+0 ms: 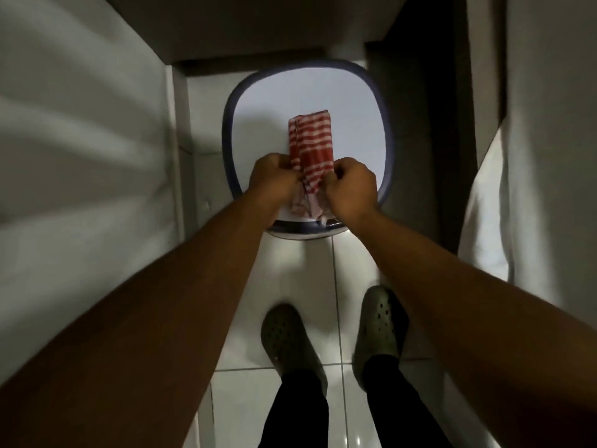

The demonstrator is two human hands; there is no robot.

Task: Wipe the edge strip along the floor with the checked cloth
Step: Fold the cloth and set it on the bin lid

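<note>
The red-and-white checked cloth point(310, 140) lies folded into a narrow strip on top of a white stool with a blue-grey rim point(230, 101). My left hand point(274, 179) pinches the cloth's near left edge, and my right hand point(350, 185) pinches its near right edge. The cloth's near end bunches up between and under my hands. A pale edge strip point(179, 140) runs along the floor at the foot of the left wall, left of the stool.
I stand on glossy white floor tiles point(336, 270) in grey-green clogs point(287, 341). A pale wall point(80, 140) closes the left side. A dark door frame point(452, 124) and a white curtain or cloth point(533, 189) stand on the right. The passage is narrow.
</note>
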